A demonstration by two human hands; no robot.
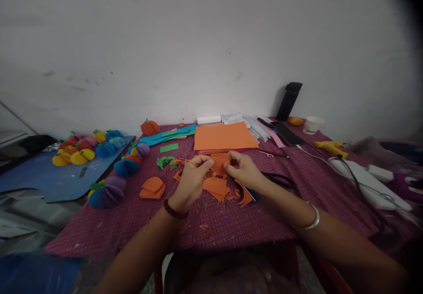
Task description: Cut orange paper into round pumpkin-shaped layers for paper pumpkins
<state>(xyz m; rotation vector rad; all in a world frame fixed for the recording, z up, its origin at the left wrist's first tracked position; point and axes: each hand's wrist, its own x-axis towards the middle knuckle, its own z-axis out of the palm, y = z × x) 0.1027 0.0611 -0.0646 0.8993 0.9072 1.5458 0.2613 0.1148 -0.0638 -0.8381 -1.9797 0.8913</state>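
Note:
Between my two hands, just above the table, is a small piece of orange paper point(220, 163). My left hand point(194, 174) pinches its left edge with thumb and fingertips. On the opposite edge, my right hand point(243, 168) grips it the same way. Below them lie more orange paper pieces point(215, 187) among thin trimmed scraps. A stack of rounded orange cut-outs point(152, 188) rests to the left of my left hand. Green paper scraps point(164, 162) lie beyond it. Large orange sheets point(226, 136) are stacked behind my hands.
Colourful paper pumpkins point(107, 192) stand at the left, with others on a blue board point(66, 181). At the right are a yellow glue gun point(330, 148), a white power strip point(360, 181), a phone point(287, 133), a paper cup point(313, 125) and a tall black object point(289, 101).

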